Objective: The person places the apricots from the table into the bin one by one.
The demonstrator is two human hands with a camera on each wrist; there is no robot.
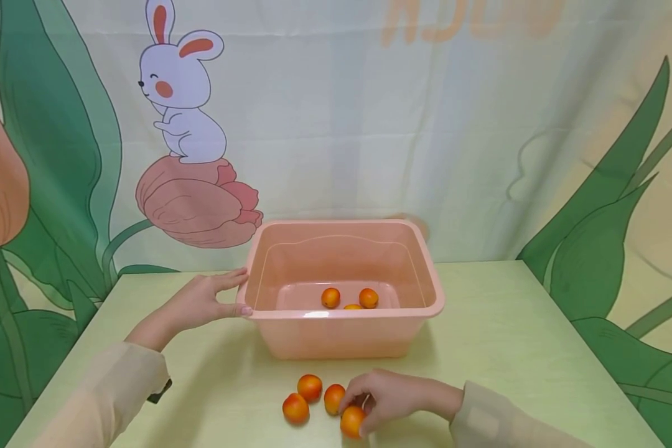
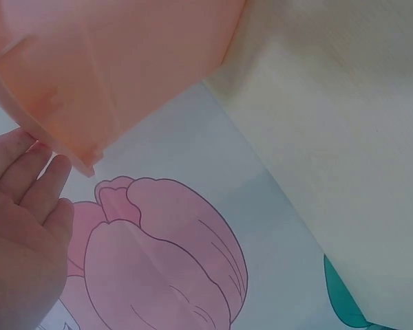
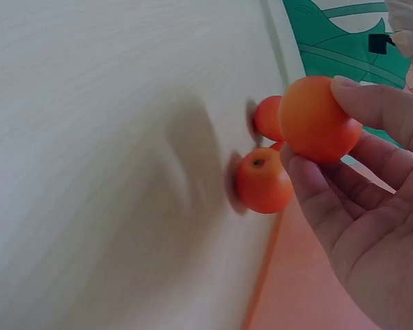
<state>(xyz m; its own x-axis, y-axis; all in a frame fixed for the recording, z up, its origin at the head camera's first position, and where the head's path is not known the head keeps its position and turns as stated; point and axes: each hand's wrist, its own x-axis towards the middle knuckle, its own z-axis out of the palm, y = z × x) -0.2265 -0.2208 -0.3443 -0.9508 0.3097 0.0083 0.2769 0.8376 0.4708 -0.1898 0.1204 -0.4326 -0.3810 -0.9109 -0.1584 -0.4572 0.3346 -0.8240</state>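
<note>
A pink plastic basin [image 1: 341, 339] stands on the table, with several small orange-red fruits in it, one of them a fruit [image 1: 330, 298] on the basin floor. My left hand [image 1: 201, 302] touches the basin's left rim with fingers and thumb spread apart. In the left wrist view, the fingertips of the left hand [image 2: 27, 199] meet the rim; the thumb is hidden there. In front of the basin, my right hand [image 1: 392, 398] pinches an orange-red fruit [image 1: 352, 423] between thumb and fingers. The right wrist view shows this held fruit [image 3: 316, 118] clearly.
Three loose fruits lie just left of the right hand, among them a fruit [image 1: 295, 409] nearest the left. The pale wooden table [image 1: 498, 336] extends on both sides of the basin. Behind it hangs a printed cloth [image 1: 336, 124] with a rabbit and flowers.
</note>
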